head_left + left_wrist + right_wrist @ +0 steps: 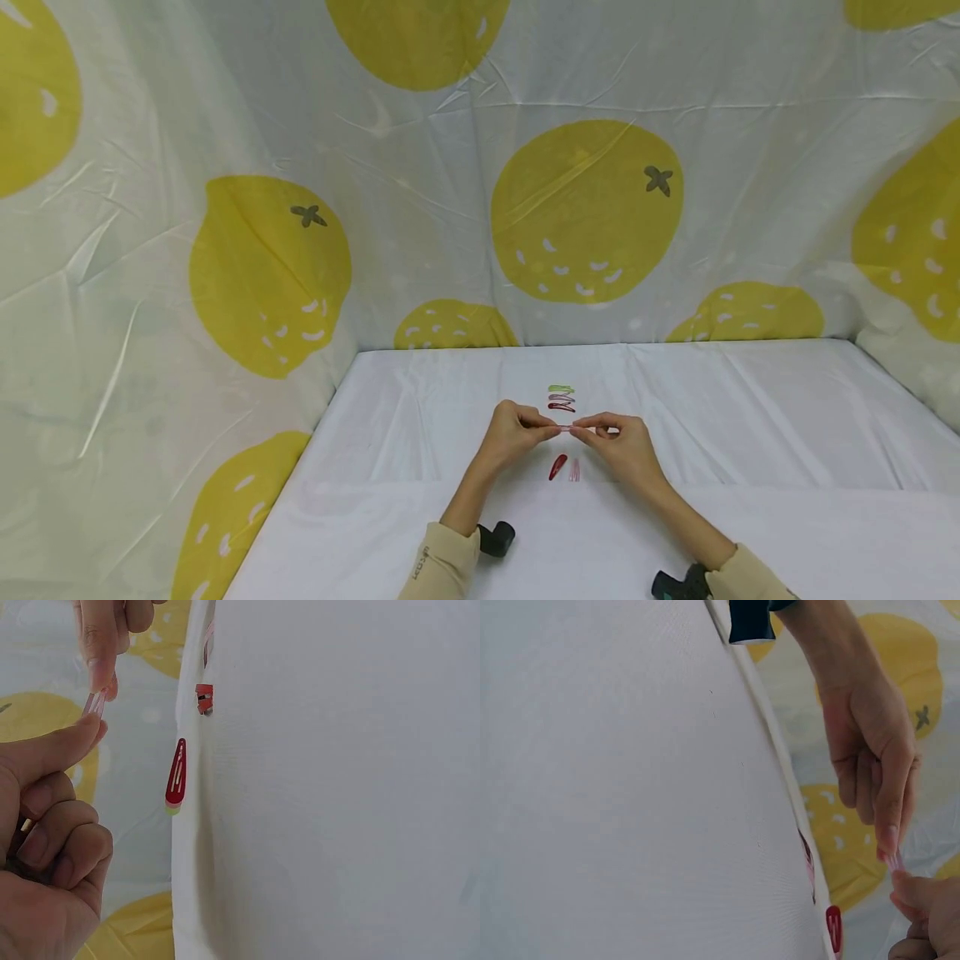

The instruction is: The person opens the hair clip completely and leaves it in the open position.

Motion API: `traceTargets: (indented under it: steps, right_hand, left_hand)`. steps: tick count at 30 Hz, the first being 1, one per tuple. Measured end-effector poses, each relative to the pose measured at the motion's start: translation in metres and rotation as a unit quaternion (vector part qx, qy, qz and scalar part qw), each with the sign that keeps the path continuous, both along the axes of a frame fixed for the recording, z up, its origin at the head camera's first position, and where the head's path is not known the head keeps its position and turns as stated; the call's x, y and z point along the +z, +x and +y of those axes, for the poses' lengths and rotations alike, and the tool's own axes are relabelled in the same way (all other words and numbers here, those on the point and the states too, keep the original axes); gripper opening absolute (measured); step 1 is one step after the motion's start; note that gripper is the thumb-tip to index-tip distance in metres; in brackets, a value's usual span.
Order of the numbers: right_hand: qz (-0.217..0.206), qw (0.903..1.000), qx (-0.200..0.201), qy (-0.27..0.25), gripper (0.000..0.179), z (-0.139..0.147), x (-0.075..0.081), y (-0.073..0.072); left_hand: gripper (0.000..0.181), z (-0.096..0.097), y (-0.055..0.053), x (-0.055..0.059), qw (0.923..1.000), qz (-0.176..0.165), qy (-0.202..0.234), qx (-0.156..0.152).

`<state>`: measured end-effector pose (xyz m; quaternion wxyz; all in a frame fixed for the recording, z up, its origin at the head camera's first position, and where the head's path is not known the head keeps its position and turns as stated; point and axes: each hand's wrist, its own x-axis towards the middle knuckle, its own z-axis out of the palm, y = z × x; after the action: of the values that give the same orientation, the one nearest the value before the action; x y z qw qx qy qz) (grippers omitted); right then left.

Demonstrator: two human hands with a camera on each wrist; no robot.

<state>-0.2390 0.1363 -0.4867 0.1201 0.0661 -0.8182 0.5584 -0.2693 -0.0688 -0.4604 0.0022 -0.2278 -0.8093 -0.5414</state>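
My left hand (516, 433) and right hand (621, 446) pinch opposite ends of a pink snap hair clip (566, 428), held level above the white table. Fingertips cover both its ends. In the left wrist view, the pink clip (94, 704) shows between thumb and fingertips. Beyond the hands lie a green hair clip (561, 388), a pink one (562, 397) and a dark red one (561, 407), stacked in a column. Nearer me, a red hair clip (557, 467) lies slanted beside a pale pink hair clip (574, 470).
The white cloth-covered table (750, 417) meets a hanging curtain (420, 208) printed with yellow fruit at the back and sides. Black devices (497, 540) are strapped at both wrists, close over the tabletop.
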Motion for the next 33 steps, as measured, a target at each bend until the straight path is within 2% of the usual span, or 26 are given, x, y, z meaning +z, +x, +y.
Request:
traceTargets:
  steps: [6,11,16,21,27,33]
  right_hand:
    - [-0.013,0.9999,-0.005,0.001,0.023,0.001,0.0,0.001]
    - [-0.02,0.9996,-0.021,0.003,0.018,0.002,0.0,0.0]
    - [-0.024,0.9995,-0.02,0.004,0.014,0.002,0.0,-0.001]
    - [-0.022,0.9996,-0.014,0.009,0.012,0.002,-0.001,-0.002]
    - [-0.045,0.9987,-0.023,0.005,0.016,0.004,-0.005,-0.011]
    - [-0.074,0.9967,-0.032,-0.002,0.015,0.003,-0.009,-0.024]
  left_hand:
    - [0.005,-0.002,0.0,-0.002,0.9999,-0.011,-0.01,-0.003]
    - [0.007,-0.002,0.001,-0.001,0.9995,-0.026,-0.016,-0.004]
    - [0.006,-0.002,0.002,0.002,0.9988,-0.032,-0.029,0.023]
    - [0.007,-0.001,-0.001,0.003,0.998,-0.028,-0.023,0.053]
    - [0.009,-0.001,-0.008,0.001,0.9962,-0.046,-0.039,0.063]
    - [0.008,-0.003,-0.025,-0.007,0.9952,-0.059,-0.055,0.055]
